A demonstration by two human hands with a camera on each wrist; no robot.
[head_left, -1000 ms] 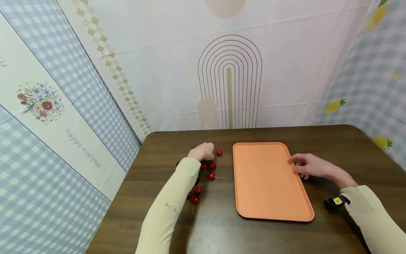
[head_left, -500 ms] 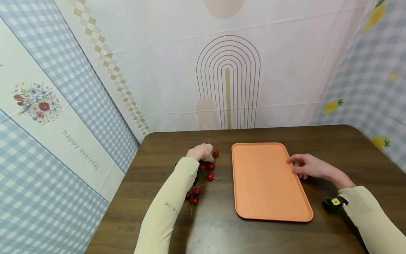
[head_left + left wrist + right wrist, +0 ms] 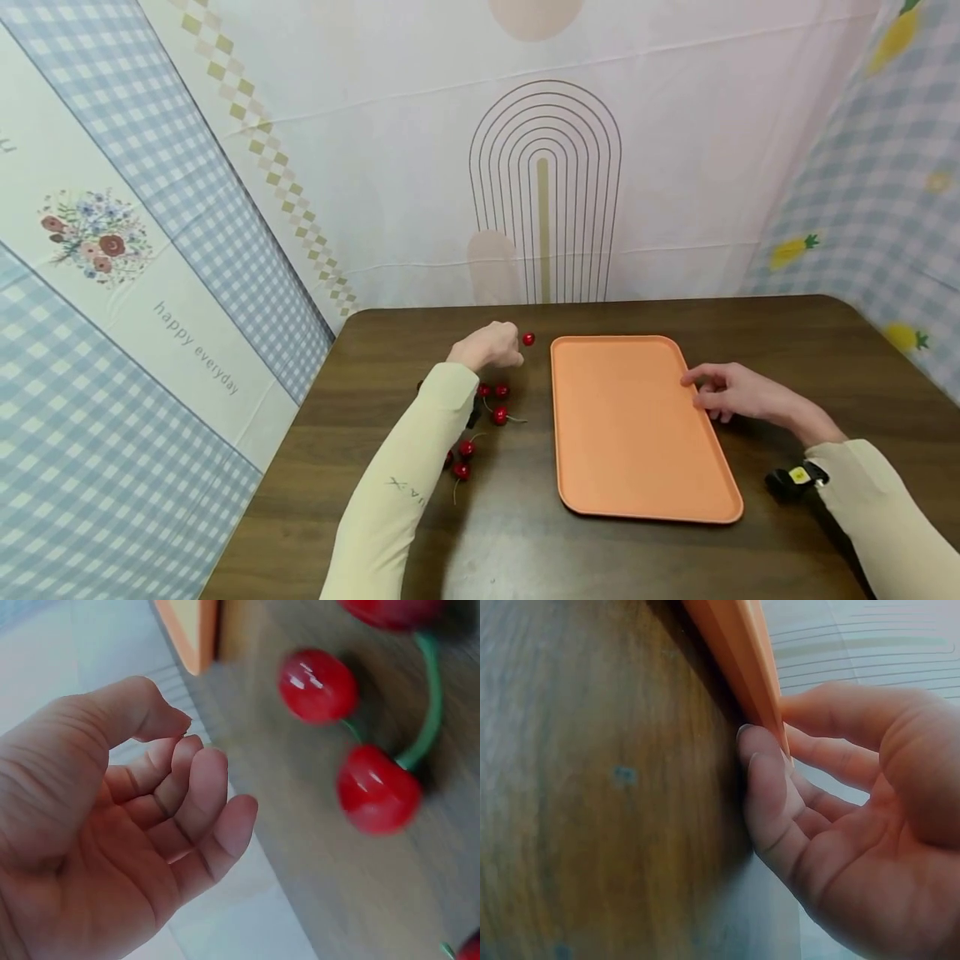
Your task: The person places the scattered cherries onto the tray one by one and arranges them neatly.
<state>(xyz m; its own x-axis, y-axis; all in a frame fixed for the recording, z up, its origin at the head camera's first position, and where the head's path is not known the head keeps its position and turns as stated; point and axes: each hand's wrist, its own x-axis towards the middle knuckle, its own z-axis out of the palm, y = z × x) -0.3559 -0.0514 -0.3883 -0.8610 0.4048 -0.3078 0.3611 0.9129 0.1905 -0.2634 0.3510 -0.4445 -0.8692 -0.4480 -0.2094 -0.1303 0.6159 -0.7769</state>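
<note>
My left hand (image 3: pixel 486 346), at the back of the table, has its thumb and index fingertips together. A small red cherry (image 3: pixel 528 339) is just beyond its fingers, seemingly pinched by its stem, though the grip itself is hidden. In the left wrist view, the held cherry is out of sight behind my left hand (image 3: pixel 127 817). Other red cherries (image 3: pixel 500 415) with green stems lie below that hand and beside its forearm. My right hand (image 3: pixel 738 392) pinches the right rim of the orange tray (image 3: pixel 637 433). From the right wrist, my right hand (image 3: pixel 847 817) shows at the tray's edge (image 3: pixel 742 660).
The dark wooden table (image 3: pixel 517 550) carries everything. More cherries (image 3: pixel 462 471) lie near the left sleeve (image 3: pixel 405 483), which partly covers some. Patterned cloth (image 3: pixel 390 167) hangs behind the table. A black wrist strap (image 3: pixel 795 481) sits at the right sleeve's cuff.
My left hand has moved away from me and slightly right, and the cherry by its fingers has moved with it. The right hand and tray stay in place.
</note>
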